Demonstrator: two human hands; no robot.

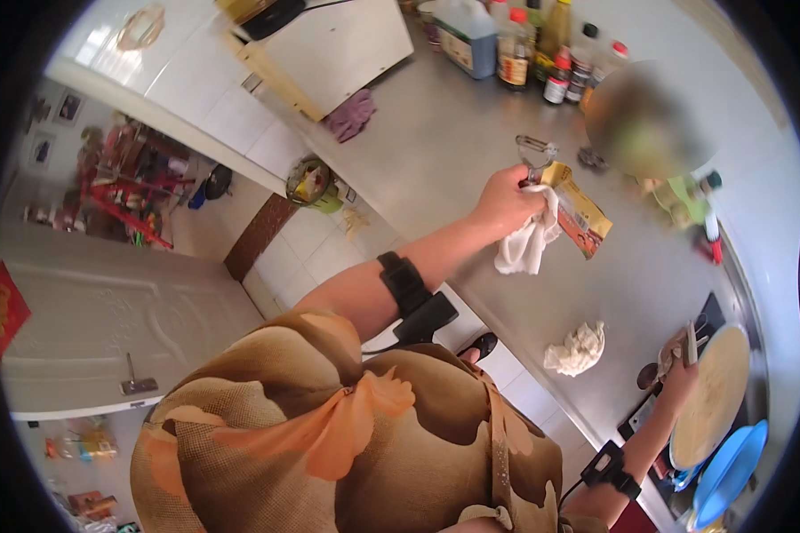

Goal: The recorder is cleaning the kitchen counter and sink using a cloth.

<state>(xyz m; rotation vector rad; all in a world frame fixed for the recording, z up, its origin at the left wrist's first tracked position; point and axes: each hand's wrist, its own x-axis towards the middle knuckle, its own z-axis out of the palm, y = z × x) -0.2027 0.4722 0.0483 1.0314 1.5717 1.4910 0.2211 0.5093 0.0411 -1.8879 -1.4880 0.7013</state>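
My left hand [510, 203] is over the steel counter, closed around a white cloth [528, 243] that hangs below the fingers. A peeler with a wire-like metal head [537, 148] sticks up from the same grip. Right beside it is a yellow and red carton [577, 212]; whether my fingers hold it or it lies behind them, I cannot tell. My right hand [681, 376] reaches to the far right, by a round wooden cutting board [713, 396]. A pale narrow object [693, 343] and something brownish are at its fingers, too small to make out.
A crumpled whitish cloth [577, 349] lies on the steel counter [433, 153]. Several sauce bottles [517, 53] and a large plastic jug [467, 40] line the wall. A blue basin [730, 476] stands beyond the board. A green bin [317, 186] is on the tiled floor.
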